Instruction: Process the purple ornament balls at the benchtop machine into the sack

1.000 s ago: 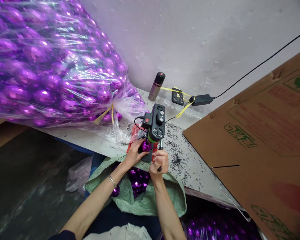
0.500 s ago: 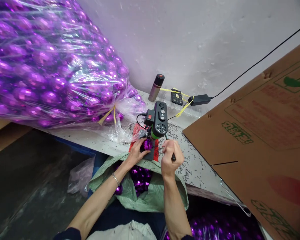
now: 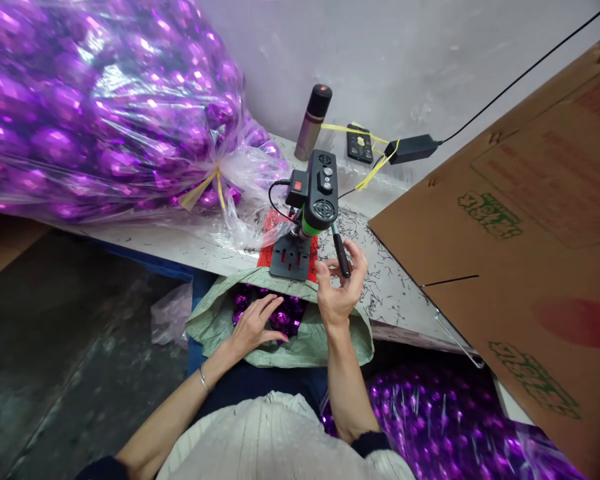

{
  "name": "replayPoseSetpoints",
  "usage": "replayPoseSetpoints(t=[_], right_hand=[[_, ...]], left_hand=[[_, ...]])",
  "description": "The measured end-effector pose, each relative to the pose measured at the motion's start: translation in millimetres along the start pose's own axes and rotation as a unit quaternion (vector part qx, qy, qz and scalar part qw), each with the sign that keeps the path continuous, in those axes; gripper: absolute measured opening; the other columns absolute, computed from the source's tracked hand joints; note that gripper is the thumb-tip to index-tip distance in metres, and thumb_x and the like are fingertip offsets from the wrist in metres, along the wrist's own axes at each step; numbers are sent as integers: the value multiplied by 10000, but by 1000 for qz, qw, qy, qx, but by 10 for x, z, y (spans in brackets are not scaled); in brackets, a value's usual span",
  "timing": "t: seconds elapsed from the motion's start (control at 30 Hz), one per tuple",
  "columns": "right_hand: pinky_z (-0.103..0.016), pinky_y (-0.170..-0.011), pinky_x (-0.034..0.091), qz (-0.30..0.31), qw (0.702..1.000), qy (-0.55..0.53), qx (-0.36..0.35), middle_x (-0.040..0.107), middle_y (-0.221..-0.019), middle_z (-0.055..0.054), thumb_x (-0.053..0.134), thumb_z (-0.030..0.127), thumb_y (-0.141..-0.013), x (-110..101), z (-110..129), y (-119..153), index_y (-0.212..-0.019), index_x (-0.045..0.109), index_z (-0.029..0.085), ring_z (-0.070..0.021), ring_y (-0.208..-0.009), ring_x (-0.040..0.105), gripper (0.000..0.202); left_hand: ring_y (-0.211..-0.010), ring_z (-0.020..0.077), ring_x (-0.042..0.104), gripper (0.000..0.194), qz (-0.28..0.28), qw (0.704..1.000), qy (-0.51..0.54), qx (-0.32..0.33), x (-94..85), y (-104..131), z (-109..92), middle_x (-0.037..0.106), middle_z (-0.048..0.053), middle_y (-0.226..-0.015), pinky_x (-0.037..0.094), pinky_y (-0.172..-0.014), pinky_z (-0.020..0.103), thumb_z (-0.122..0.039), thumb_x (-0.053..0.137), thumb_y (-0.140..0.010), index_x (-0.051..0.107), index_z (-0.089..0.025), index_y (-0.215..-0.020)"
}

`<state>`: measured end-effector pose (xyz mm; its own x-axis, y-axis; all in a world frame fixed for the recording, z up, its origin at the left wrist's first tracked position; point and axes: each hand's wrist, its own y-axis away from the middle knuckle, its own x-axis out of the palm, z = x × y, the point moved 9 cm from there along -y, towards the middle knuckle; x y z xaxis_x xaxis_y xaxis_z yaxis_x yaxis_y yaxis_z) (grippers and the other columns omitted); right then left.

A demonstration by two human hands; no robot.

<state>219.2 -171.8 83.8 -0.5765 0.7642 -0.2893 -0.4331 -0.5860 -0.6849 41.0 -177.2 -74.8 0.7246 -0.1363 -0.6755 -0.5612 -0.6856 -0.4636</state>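
Over the mouth of a green woven sack [image 3: 213, 300], my left hand [image 3: 254, 327] is open. Its thumb and fingers are spread beside a shiny purple ball [image 3: 280, 319] among several others in the sack; I cannot tell whether it touches it. My right hand [image 3: 341, 287] is loosely open around the black lever handle [image 3: 341, 253] of a small bench press [image 3: 324, 187], fingers under the handle and thumb apart from it. The press's black slotted base plate [image 3: 290, 260] has no ball on it now and rests on a red sheet [image 3: 266, 257].
Dark bits litter the white table [image 3: 380, 293]. A tied clear bag of purple balls [image 3: 105, 133] lies left. Behind the press are a flask [image 3: 313, 123], a black panel [image 3: 360, 143] and a power adapter [image 3: 414, 148]. A cardboard box [image 3: 530, 267] flanks the right. Another ball-filled bag [image 3: 430, 420] lies below.
My left hand has moved from the press down to the sack, and the purple ball has left the press. My right hand has loosened its fist on the lever. The view has tilted down.
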Motion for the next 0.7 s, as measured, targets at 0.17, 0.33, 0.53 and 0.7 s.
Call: replayPoseSetpoints(t=[0.17,0.33,0.53,0.7], right_hand=[[-243,-661,553,129,990,10,-48,723,-925,-44,562,239,-990,-83,-107,586,-1069,660,196,-122,-752,674,133],[-298,-768,564,448,893,49,2,771,-954,-80,629,476,-953,270,-206,1519,-1043,705,170,-191,-880,727,328],[-292,-789,473,627,772,87,58,762,-941,-79,555,461,-995,399,-205,2293,-994,682,175,-214,-896,717,313],[-267,-654,326,657,748,46,80,589,-668,16,446,306,-1016,224,-167,2288,-722,555,201,-127,-641,561,330]], left_hand=[[-1270,321,610,380,-177,965,-114,-158,-632,304,397,684,169,-1267,407,-1146,526,-420,655,-944,650,-194,-1249],[-1443,444,410,893,-209,881,-131,-405,-1136,857,1100,458,284,-1516,327,-1166,622,-636,762,-748,510,-108,-1422],[-997,372,715,691,-58,834,81,-543,-873,1403,1517,772,142,-1009,573,-875,461,-720,736,-582,727,-175,-1006],[-667,193,679,685,-206,779,231,-546,-1263,1142,1266,781,45,-835,546,-601,267,-582,791,-571,740,-164,-1110]])
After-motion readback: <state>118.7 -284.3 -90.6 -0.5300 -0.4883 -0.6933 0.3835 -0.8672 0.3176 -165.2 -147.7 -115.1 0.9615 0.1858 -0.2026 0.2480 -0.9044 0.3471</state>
